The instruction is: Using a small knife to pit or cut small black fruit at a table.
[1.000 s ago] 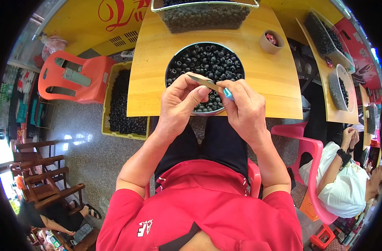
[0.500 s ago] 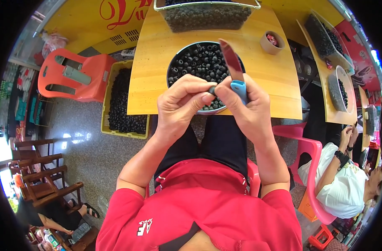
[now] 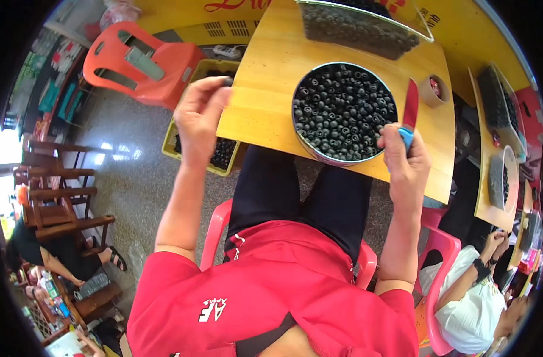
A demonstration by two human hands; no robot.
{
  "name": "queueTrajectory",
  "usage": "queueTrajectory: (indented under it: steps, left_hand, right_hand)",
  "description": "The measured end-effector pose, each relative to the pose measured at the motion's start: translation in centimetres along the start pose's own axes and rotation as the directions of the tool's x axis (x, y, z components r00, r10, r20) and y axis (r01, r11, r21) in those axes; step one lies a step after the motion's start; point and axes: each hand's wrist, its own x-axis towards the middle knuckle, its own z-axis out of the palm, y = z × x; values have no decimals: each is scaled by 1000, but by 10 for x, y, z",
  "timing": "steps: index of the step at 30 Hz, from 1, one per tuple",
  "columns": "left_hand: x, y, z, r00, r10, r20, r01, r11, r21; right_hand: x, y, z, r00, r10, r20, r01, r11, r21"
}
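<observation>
My left hand [image 3: 201, 116] is raised past the table's left edge, above the yellow crate [image 3: 171, 143]. Its thumb and fingers hold a small dark round piece [image 3: 228, 81], partly hidden by the fingertips. My right hand [image 3: 407, 157] is at the right rim of a round bowl [image 3: 328, 159], closed around the blue handle of a knife [image 3: 406, 138]. The knife's reddish blade points up and away from me. Whether its thumb and fingertip also pinch something I cannot make out. Many dark round pieces [image 3: 343, 110], some with pale-ringed holes, fill the bowl.
A clear bin [image 3: 367, 37] of dark pieces stands at the far side of the wooden table [image 3: 262, 77]. A small round cup [image 3: 431, 90] with red contents is at the right. An orange chair [image 3: 158, 59] bears a green bottle. Another person [image 3: 471, 300] sits to the right.
My hands were together over the bowl at a small dark piece. They have parted: the left went left over the crate, the right went to the bowl's right rim with the knife.
</observation>
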Motion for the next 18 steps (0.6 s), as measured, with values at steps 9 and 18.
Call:
queueTrajectory:
  steps: [9,18]
  left_hand:
    - [15,-154,-155,967,-139,-212,229,837,497]
    - [18,2,-7,905,209,371,-350,862,368]
  right_hand:
    - [-2,14,-14,1000,-1,-27,-2,996,-95]
    - [-6,18,-11,1000,-20,-11,19,995,-99]
